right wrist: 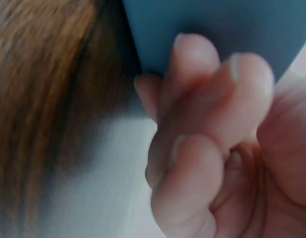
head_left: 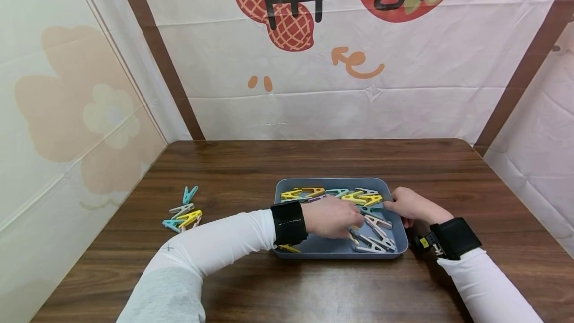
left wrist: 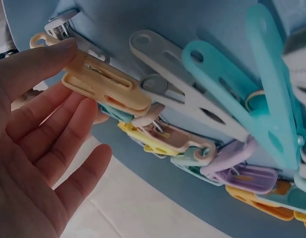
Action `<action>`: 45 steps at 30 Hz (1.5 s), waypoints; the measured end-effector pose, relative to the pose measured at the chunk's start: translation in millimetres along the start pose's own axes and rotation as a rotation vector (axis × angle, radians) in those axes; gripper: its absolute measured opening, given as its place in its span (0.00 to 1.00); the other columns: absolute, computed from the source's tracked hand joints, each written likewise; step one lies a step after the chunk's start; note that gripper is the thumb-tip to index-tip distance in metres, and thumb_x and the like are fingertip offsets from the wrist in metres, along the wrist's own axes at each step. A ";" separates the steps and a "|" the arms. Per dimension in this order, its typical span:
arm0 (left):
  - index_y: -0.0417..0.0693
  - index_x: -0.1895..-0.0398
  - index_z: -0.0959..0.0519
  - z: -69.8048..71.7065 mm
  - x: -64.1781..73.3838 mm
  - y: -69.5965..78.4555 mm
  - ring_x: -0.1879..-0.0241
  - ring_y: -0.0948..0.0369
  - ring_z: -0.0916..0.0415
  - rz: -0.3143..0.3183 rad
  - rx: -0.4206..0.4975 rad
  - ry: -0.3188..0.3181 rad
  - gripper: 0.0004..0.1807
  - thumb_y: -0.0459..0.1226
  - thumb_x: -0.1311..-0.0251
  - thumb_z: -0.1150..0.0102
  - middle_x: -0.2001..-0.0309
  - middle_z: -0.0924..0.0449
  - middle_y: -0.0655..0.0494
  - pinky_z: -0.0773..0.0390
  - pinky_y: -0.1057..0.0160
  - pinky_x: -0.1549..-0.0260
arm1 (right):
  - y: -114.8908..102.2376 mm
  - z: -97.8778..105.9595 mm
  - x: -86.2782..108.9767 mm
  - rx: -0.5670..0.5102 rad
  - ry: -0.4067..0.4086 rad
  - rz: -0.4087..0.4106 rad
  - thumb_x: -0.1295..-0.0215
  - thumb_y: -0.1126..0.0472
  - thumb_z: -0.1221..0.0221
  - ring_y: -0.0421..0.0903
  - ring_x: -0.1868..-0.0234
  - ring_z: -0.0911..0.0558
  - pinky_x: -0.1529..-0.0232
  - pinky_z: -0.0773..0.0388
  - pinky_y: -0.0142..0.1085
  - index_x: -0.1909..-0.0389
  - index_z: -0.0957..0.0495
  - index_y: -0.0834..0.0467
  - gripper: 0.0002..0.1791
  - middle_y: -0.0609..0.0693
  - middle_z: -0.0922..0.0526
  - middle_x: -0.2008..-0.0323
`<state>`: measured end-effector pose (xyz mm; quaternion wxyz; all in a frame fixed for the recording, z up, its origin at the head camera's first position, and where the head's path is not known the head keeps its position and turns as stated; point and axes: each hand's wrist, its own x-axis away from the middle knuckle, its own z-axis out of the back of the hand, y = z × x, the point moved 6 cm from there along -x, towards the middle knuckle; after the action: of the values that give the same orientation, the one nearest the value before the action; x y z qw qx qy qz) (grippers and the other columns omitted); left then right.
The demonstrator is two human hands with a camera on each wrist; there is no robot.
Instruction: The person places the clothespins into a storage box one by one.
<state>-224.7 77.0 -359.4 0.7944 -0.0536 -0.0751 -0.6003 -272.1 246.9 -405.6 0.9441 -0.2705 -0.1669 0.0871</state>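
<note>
My left hand [head_left: 332, 217] reaches over the blue-grey tray [head_left: 323, 246]. In the left wrist view, its thumb and fingers pinch a pale orange clothespin [left wrist: 106, 82], while the little finger stays apart from it. Around that hand in the tray lie clothespins in several colours, among them a turquoise clothespin [left wrist: 227, 89], a grey clothespin [left wrist: 187, 94] and a purple clothespin [left wrist: 247, 173]. At the tray's right side, my right hand [head_left: 413, 204] holds the rim. Its curled fingers [right wrist: 192, 173] lie against the outer wall in the right wrist view.
A small group of clothespins, with a yellow clothespin [head_left: 190, 218] and a turquoise clothespin [head_left: 190, 194], lies on the wooden table [head_left: 233, 163] left of the tray. Printed cloth [head_left: 215, 113] hangs behind the table and along its sides.
</note>
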 end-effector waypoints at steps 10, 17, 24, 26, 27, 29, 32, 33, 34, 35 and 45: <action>0.55 0.55 0.18 -6.8 -7.7 -0.2 0.58 0.67 0.28 0.009 -0.065 -0.028 0.09 0.41 0.38 0.36 0.60 0.22 0.64 0.29 0.71 0.62 | 0.5 0.6 0.5 -0.018 0.001 0.011 0.29 0.61 0.47 0.41 0.90 0.27 0.85 0.26 0.35 0.78 0.25 0.60 0.16 0.48 0.27 0.90; 0.54 0.61 0.19 -10.6 -9.9 1.2 0.59 0.66 0.28 -0.002 -0.119 -0.016 0.04 0.39 0.37 0.37 0.64 0.23 0.63 0.31 0.70 0.63 | -1.0 0.6 1.2 -0.014 -0.002 0.005 0.29 0.61 0.47 0.41 0.90 0.26 0.84 0.26 0.35 0.77 0.25 0.61 0.16 0.49 0.27 0.90; 0.53 0.49 0.19 1.9 11.9 -4.0 0.56 0.67 0.28 0.038 -0.052 0.037 0.13 0.41 0.36 0.38 0.56 0.22 0.62 0.28 0.71 0.59 | -0.8 0.0 -0.9 -0.006 -0.003 0.001 0.30 0.61 0.47 0.40 0.90 0.26 0.85 0.26 0.34 0.78 0.26 0.61 0.15 0.49 0.27 0.90; 0.52 0.46 0.20 9.9 25.3 -8.1 0.53 0.66 0.28 0.065 -0.032 0.084 0.17 0.43 0.37 0.37 0.53 0.21 0.61 0.28 0.70 0.58 | -0.9 -0.3 -1.1 -0.002 -0.001 0.004 0.30 0.61 0.47 0.40 0.90 0.26 0.85 0.25 0.34 0.79 0.27 0.61 0.16 0.49 0.27 0.90; 0.51 0.45 0.20 13.6 32.7 -11.0 0.52 0.66 0.27 0.074 -0.023 0.115 0.18 0.43 0.37 0.37 0.51 0.21 0.60 0.28 0.70 0.56 | -0.9 -0.4 -0.9 -0.001 -0.001 0.003 0.30 0.61 0.47 0.40 0.90 0.26 0.85 0.25 0.34 0.79 0.27 0.61 0.16 0.49 0.27 0.90; 0.50 0.45 0.21 20.4 48.9 -18.5 0.52 0.65 0.27 0.101 -0.007 0.182 0.19 0.44 0.38 0.36 0.50 0.21 0.58 0.27 0.69 0.56 | -0.7 -0.4 -0.3 -0.004 -0.001 0.002 0.30 0.61 0.47 0.40 0.90 0.26 0.85 0.25 0.34 0.78 0.26 0.61 0.15 0.49 0.27 0.90; 0.49 0.47 0.19 27.5 76.7 -33.1 0.55 0.63 0.26 0.145 0.010 0.293 0.17 0.42 0.38 0.36 0.53 0.21 0.57 0.26 0.67 0.59 | -0.2 -0.2 0.2 -0.005 -0.001 0.002 0.30 0.61 0.47 0.40 0.90 0.26 0.85 0.25 0.34 0.78 0.26 0.61 0.16 0.49 0.27 0.90; 0.49 0.48 0.19 28.4 86.4 -38.9 0.56 0.63 0.25 0.168 0.018 0.325 0.16 0.42 0.39 0.35 0.54 0.20 0.57 0.25 0.66 0.60 | -0.2 -0.1 0.3 -0.005 0.000 0.003 0.30 0.61 0.47 0.40 0.90 0.26 0.85 0.26 0.34 0.78 0.26 0.61 0.16 0.49 0.27 0.90; 0.49 0.49 0.19 29.1 96.4 -45.5 0.56 0.63 0.25 0.197 0.025 0.357 0.16 0.43 0.39 0.35 0.55 0.20 0.56 0.25 0.65 0.61 | -0.2 -0.1 0.2 -0.006 0.000 0.004 0.30 0.61 0.47 0.40 0.90 0.26 0.85 0.26 0.34 0.78 0.26 0.61 0.16 0.49 0.27 0.90; 0.48 0.50 0.19 29.7 106.4 -52.3 0.56 0.62 0.25 0.234 0.031 0.380 0.16 0.42 0.39 0.35 0.55 0.20 0.56 0.24 0.64 0.61 | -0.2 0.0 0.2 -0.005 0.001 0.005 0.30 0.60 0.47 0.40 0.90 0.26 0.85 0.26 0.34 0.78 0.26 0.61 0.16 0.49 0.27 0.90; 0.46 0.50 0.19 19.1 206.9 -129.9 0.50 0.53 0.24 0.677 0.173 0.480 0.17 0.44 0.38 0.36 0.52 0.20 0.51 0.25 0.50 0.54 | 0.9 -0.2 -2.2 -0.008 -0.012 0.004 0.30 0.61 0.47 0.40 0.89 0.27 0.84 0.27 0.34 0.77 0.24 0.61 0.15 0.48 0.27 0.89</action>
<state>-295.2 -150.9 -303.2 0.9433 0.1329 0.0840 -0.2925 -274.1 247.1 -406.8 0.9418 -0.2743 -0.1724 0.0899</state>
